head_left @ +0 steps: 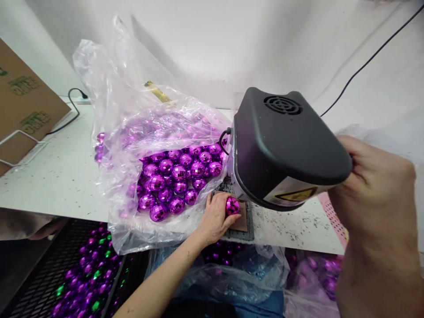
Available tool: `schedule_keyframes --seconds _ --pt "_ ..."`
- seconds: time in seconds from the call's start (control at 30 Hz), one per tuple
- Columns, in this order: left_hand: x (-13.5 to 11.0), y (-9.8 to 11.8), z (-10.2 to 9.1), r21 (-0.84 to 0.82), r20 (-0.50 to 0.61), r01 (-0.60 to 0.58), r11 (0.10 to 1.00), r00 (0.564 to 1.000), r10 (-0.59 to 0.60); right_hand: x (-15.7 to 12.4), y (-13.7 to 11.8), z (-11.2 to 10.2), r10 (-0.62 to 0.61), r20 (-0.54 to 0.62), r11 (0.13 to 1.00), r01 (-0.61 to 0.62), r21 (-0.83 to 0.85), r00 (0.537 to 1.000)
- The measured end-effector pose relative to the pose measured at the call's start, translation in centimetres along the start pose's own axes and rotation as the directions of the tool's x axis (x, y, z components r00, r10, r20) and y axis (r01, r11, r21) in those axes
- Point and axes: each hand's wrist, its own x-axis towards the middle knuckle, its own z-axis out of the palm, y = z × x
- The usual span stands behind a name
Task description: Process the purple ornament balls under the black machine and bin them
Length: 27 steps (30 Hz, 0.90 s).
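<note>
My left hand [217, 218] is closed around a shiny purple mirrored bauble [232, 206], pinched between thumb and fingers. The bauble is over a brown pad on a dark square plate [251, 227] lying on the table. My right hand [374, 176] grips the back end of a bulky black handheld machine [291, 137], which has a round vent on top and a yellow warning label. The machine hangs just above and to the right of the bauble; its front underside is hidden. Left of my left hand, many similar purple baubles [179, 172] fill an open clear plastic bag [115, 190].
A cardboard box [29, 97] and white wire rack [23, 141] stand at left. Below the white table [66, 176], a black crate [36, 274] holds purple and green baubles. Another person's hand [46, 230] shows at left. A pink perforated basket [333, 216] is partly hidden at right.
</note>
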Motion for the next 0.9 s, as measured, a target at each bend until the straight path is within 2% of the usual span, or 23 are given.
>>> schedule_keyframes --seconds 0.13,0.23,0.3,0.43,0.67,0.9 --pt "-0.1 0.0 0.0 -0.007 0.006 0.002 1.0 1.0 -0.002 -3.2 -0.8 -0.1 -0.103 -0.104 0.994 0.099 -0.043 0.989" --pt "-0.2 -0.1 0.1 -0.013 0.003 0.005 1.0 1.0 -0.005 -6.4 -0.3 0.6 -0.185 -0.221 0.982 0.172 -0.076 0.957" --pt "-0.2 -0.3 0.3 -0.022 0.006 0.008 1.0 1.0 -0.008 -8.4 0.3 1.4 -0.168 -0.281 0.985 0.155 -0.07 0.945" --pt "-0.2 -0.4 0.3 -0.038 0.015 0.006 0.999 1.0 -0.005 -11.1 1.1 2.7 -0.066 -0.328 0.998 0.068 -0.007 0.942" --pt "-0.2 -0.3 0.3 -0.044 0.027 0.022 0.999 0.999 -0.021 -12.6 1.9 4.3 -0.133 -0.339 0.97 0.192 0.148 0.931" --pt "-0.1 -0.2 0.2 -0.043 0.049 0.036 0.998 0.998 -0.034 -12.8 2.2 5.6 -0.069 -0.355 0.974 0.141 0.179 0.932"
